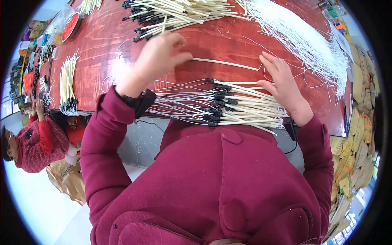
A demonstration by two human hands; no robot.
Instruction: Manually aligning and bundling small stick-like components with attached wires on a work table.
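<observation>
Nearest the maroon coat, a bundle of pale rods with black ends lies at the edge of the red table, white cords trailing left; I judge this batch done or nearly so. Just beyond, a single pale rod spans the gap between the hands, the piece in work. The left hand is at its left end, too blurred for me to tell whether the fingers grip. By its right end, the right hand spreads its fingers, thumb well apart, beside a loop of white cord. Farther off, a large pile of black-ended rods and a heap of white cord suggest to me plenty left to do.
</observation>
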